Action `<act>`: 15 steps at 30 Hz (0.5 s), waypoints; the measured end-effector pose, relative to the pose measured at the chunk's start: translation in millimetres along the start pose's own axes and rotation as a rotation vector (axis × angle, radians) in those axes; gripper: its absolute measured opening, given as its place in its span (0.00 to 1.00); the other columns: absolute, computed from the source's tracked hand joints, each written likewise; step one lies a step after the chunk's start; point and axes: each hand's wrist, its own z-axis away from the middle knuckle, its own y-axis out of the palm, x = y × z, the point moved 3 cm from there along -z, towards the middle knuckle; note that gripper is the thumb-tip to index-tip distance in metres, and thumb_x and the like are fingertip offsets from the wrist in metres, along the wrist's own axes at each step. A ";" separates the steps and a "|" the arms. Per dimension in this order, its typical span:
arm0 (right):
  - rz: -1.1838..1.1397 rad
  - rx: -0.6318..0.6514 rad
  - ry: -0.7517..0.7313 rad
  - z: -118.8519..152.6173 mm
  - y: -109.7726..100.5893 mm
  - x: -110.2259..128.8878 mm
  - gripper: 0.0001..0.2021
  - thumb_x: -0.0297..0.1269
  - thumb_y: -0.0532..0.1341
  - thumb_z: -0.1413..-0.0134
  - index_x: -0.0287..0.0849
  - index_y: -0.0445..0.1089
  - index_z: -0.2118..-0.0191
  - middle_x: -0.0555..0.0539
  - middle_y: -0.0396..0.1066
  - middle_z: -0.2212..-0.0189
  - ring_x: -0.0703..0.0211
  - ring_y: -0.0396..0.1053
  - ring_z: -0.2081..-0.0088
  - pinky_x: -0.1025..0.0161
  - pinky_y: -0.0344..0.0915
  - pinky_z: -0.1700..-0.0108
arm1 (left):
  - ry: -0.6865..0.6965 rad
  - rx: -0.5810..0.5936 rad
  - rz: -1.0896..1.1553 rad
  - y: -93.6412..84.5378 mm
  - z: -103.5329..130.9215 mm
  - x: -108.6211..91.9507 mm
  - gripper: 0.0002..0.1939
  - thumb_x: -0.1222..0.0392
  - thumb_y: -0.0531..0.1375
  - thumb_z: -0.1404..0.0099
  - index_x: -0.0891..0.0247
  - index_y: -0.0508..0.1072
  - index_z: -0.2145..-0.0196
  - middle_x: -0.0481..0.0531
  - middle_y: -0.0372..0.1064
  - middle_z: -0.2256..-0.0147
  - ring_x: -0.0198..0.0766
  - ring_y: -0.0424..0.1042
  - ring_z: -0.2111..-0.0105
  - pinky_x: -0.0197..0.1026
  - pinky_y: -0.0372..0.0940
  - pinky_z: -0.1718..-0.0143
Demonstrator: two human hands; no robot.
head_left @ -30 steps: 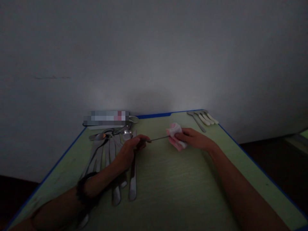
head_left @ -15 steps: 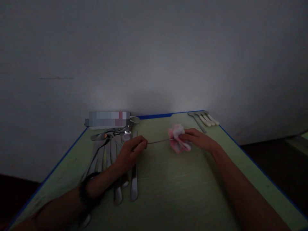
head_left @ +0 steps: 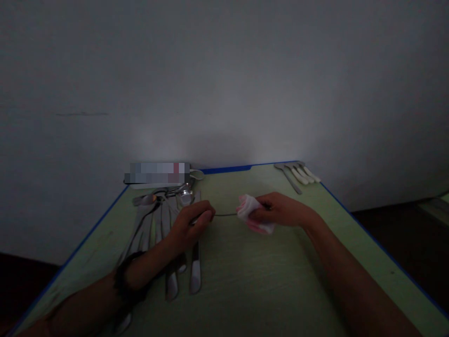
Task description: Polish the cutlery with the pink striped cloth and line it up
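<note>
My left hand (head_left: 196, 222), with a dark band at the wrist, is closed on one end of a thin metal utensil (head_left: 225, 215) over the middle of the table. The utensil's other end is hidden in a pink and white cloth (head_left: 250, 210). My right hand (head_left: 275, 210) pinches this crumpled cloth around it. Under and beside my left forearm lie several pieces of metal cutlery, among them a knife (head_left: 195, 271) with its handle toward me.
The light green table (head_left: 266, 285) has blue edging and stands against a grey wall. A box (head_left: 157, 175), partly pixelated, lies at the back left. Several white-handled utensils (head_left: 308, 174) and a metal one (head_left: 291, 180) lie back right.
My right hand and the cloth have moved slightly left and toward me along the utensil. The cloth is bunched more tightly. My left hand has hardly moved.
</note>
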 end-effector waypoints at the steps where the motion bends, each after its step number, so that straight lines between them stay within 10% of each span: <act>1: 0.025 0.014 -0.004 -0.6 2.5 3.7 0.13 0.44 0.56 0.49 0.38 0.67 0.72 0.52 0.61 0.79 0.68 0.55 0.78 0.69 0.49 0.77 | 0.017 0.013 -0.006 0.0 0.2 -1.6 0.14 0.58 0.45 0.36 0.63 0.62 0.77 0.45 0.58 0.78 0.34 0.59 0.77 0.36 0.54 0.74; 9: 0.115 0.023 -0.147 -19.3 39.3 39.4 0.09 0.38 0.55 0.48 0.38 0.65 0.73 0.53 0.59 0.80 0.69 0.54 0.77 0.69 0.47 0.75 | 0.129 0.137 -0.082 6.5 4.5 -14.7 0.08 0.60 0.50 0.42 0.63 0.66 0.74 0.47 0.62 0.76 0.34 0.61 0.76 0.35 0.56 0.73; 15: 0.070 0.004 -0.166 -15.7 26.1 25.2 0.11 0.41 0.55 0.46 0.38 0.67 0.69 0.53 0.61 0.78 0.69 0.54 0.77 0.69 0.48 0.74 | 0.015 0.083 -0.076 5.6 -1.3 -11.8 0.10 0.57 0.49 0.40 0.63 0.66 0.74 0.47 0.63 0.76 0.34 0.62 0.75 0.35 0.57 0.72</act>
